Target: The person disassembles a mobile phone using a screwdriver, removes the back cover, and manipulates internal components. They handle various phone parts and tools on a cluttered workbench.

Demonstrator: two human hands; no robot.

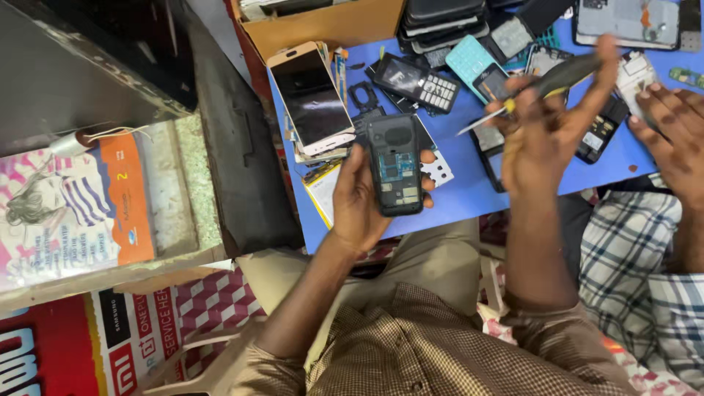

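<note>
My left hand point(359, 198) holds a small black phone point(394, 163) with its back cover off, so the circuit board and battery bay show. My right hand point(539, 132) is raised above the blue table point(469, 183) and grips a screwdriver point(535, 86) with a dark, yellow-banded handle. Its metal tip points left, apart from the phone.
Another person's hand point(671, 128) rests on a phone part at the right, their checked sleeve below it. Lying on the table are a large pink-edged smartphone point(312, 99), a black keypad phone point(416, 81), a teal keypad phone point(477, 66) and several loose parts. A cardboard box point(323, 26) stands behind.
</note>
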